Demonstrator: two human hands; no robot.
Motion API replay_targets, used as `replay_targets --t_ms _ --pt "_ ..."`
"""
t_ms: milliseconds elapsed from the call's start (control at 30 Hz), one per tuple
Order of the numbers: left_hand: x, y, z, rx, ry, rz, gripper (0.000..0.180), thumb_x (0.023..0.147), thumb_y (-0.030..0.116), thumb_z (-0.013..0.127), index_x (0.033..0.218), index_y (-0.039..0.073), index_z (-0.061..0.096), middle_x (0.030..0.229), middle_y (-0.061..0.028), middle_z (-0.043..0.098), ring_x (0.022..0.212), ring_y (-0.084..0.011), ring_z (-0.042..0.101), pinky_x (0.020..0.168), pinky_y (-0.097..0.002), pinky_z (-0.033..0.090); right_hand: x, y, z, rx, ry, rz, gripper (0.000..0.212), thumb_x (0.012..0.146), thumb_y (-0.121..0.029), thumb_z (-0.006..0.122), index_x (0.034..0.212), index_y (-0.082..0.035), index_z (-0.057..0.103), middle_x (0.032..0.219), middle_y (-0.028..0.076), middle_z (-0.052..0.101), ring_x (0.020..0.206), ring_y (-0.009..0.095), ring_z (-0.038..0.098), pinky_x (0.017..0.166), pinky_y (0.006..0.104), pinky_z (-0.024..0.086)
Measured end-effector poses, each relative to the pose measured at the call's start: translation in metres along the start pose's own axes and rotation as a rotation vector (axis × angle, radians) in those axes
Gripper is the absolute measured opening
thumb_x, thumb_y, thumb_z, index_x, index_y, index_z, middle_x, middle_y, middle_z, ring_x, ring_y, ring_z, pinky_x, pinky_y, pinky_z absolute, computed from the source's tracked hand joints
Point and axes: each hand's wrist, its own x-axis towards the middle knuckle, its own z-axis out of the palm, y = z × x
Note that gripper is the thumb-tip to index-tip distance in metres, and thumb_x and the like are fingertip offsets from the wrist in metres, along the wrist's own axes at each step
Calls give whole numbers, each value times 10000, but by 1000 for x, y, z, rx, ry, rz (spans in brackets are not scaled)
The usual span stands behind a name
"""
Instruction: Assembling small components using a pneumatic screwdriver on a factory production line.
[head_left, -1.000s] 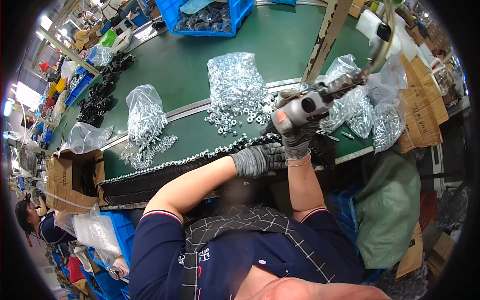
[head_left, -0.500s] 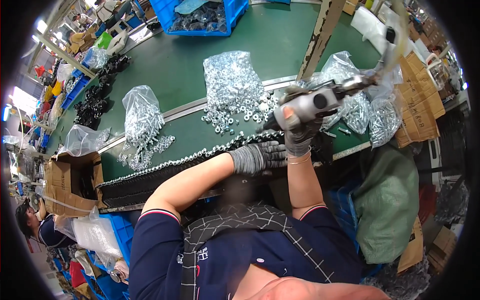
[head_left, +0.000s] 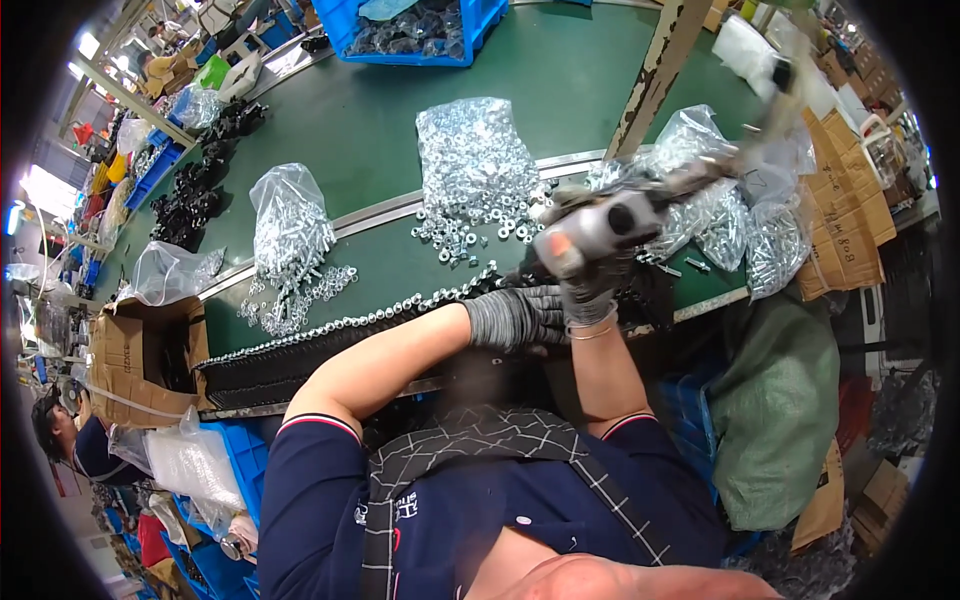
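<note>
Power screwdriver (head_left: 615, 222): above the belt's near edge, gripped in the gloved right hand (head_left: 590, 285); likely heavy, rigid, best held by its body. Left hand (head_left: 520, 318) grip unclear, beside the dark rail (head_left: 300, 345). Around: 1 loose nut pile (head_left: 475, 165), bagged screws (head_left: 285, 235).

Factory assembly line, green conveyor belt (head_left: 380, 150), bagged screws (head_left: 285, 215), blue crates (head_left: 400, 30)

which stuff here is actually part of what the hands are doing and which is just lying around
In hand:
- right hand gripping the grey power driver
- left hand on the black strip of parts
- row of nuts along that strip

Lying about:
- bags of screws
- blue crate
- cardboard box
- green sack
</note>
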Motion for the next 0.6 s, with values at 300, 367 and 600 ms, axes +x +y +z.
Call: replay_targets --t_ms 300,367,600 --pt "-1 -9 2 48 -27 7 412 871 265 495 1248 101 519 1347 -132 436 1270 -290 370 1086 -399 257 7 21 -6 969 -77 492 490 739 -197 709 1141 -49 472 1030 86 548 861 194 570 770 331 504" --pt "-2 -1 7 42 42 31 401 875 235 485 1249 94 517 1344 -135 439 1266 -278 378 1082 -388 267 6 5 9 -4 -61 -56 461 801 -289 665 1170 -74 492 1047 99 548 863 202 571 796 329 511" --pt "1 -6 14 -60 -20 -148 469 849 367 525 1260 141 512 1376 -62 422 1300 -255 337 1099 -411 223 -10 42 11 880 -74 335 558 721 -143 731 1191 -87 436 1074 67 526 935 185 548 810 355 499"
